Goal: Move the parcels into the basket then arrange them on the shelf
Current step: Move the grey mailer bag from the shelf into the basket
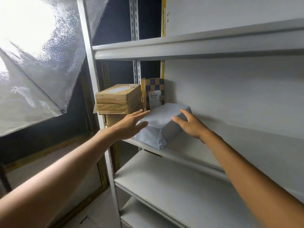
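- The white metal shelf unit (199, 46) held every parcel I could see, all on its middle board (238, 145), gathered at the left end.
- A brown cardboard box sealed with tan tape (118, 97) sat on top of a second brown cardboard box (115, 120), the pair stacked against the left upright.
- Just right of that stack, a flat carton printed with blue and tan checks (154, 88) stood on edge against the back, its white label (154, 99) facing me.
- The grey plastic-wrapped parcel (164, 116) lay flat in front of the checked carton, close beside the stacked boxes.
- Its long axis ran from the board's front lip back toward the wall, angled slightly to the right. The folded, crumpled end of the wrap pointed at me and reached the front lip.
- My left hand (130, 125) was released, fingers straight, lying along the parcel's left side.
- My right hand (190, 127) was also released, spread on the parcel's far right corner, with the thumb on the top face and the fingers along the side.
- The boards above and below (164, 186) carried nothing I could make out.
- A frosted window pane (41, 63) glowed to the left of the shelf unit.
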The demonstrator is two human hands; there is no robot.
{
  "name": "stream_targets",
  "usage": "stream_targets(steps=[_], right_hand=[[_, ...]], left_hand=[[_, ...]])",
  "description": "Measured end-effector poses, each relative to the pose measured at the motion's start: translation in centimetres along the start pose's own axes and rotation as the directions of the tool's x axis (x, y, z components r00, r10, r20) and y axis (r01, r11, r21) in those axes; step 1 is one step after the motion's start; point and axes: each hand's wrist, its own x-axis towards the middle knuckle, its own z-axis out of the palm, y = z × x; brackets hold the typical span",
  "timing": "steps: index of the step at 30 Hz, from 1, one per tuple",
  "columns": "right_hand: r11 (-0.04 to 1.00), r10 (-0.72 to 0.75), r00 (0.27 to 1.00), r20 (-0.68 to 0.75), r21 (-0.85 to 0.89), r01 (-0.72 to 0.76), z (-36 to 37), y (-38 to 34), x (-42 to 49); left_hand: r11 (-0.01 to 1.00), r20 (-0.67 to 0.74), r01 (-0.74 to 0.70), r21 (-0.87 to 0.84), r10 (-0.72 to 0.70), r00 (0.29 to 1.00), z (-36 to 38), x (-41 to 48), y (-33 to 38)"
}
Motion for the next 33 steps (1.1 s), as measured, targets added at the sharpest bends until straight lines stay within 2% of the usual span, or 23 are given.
stream_targets(steps=[6, 11, 14, 17, 19, 21, 24, 27, 30, 33], right_hand=[[0.991, 0.111, 0.994, -0.006, 0.08, -0.111, 1.8, 2.8, 3.4], [0.952, 0.217, 0.974, -0.061, 0.234, -0.198, 2.9, 3.4, 5.4], [0.917, 0.277, 0.952, -0.131, 0.332, -0.221, 3.2, 4.0, 6.0], [0.861, 0.345, 0.919, -0.192, 0.454, -0.229, 2.1, 4.8, 6.0], [0.844, 0.34, 0.926, -0.165, 0.488, -0.223, 1.2, 5.1, 5.3], [0.841, 0.338, 0.928, -0.155, 0.493, -0.224, 0.8, 5.2, 4.6], [0.834, 0.363, 0.916, -0.171, 0.498, -0.238, 1.0, 4.7, 3.9], [0.823, 0.395, 0.895, -0.209, 0.514, -0.243, 1.0, 4.6, 3.0], [0.809, 0.424, 0.877, -0.227, 0.53, -0.255, 0.1, 4.9, 1.2], [0.782, 0.444, 0.864, -0.239, 0.574, -0.243, -1.2, 5.5, -1.2]], left_hand=[[0.983, 0.097, 0.009, 0.185, -0.028, 0.995, 2.8, 4.7, -0.8], [0.994, 0.107, -0.046, 0.102, 0.035, 0.994, 3.1, 7.9, -0.9], [0.986, 0.144, -0.142, 0.084, 0.129, 0.981, 3.0, 8.9, -0.3], [0.964, 0.125, -0.248, -0.096, 0.259, 0.958, 3.8, 9.9, -0.1], [0.927, 0.153, -0.231, -0.294, 0.284, 0.947, 4.6, 10.6, -0.2], [0.869, 0.22, -0.149, -0.472, 0.28, 0.934, 4.9, 10.9, -0.1], [0.728, 0.303, 0.06, -0.683, 0.208, 0.93, 5.0, 11.5, -0.3], [0.675, 0.411, 0.179, -0.715, 0.199, 0.89, 5.3, 12.2, -1.3], [0.722, 0.445, 0.151, -0.676, 0.235, 0.864, 6.2, 11.8, -0.7], [0.691, 0.439, 0.115, -0.714, 0.313, 0.842, 7.3, 10.7, 1.1]])
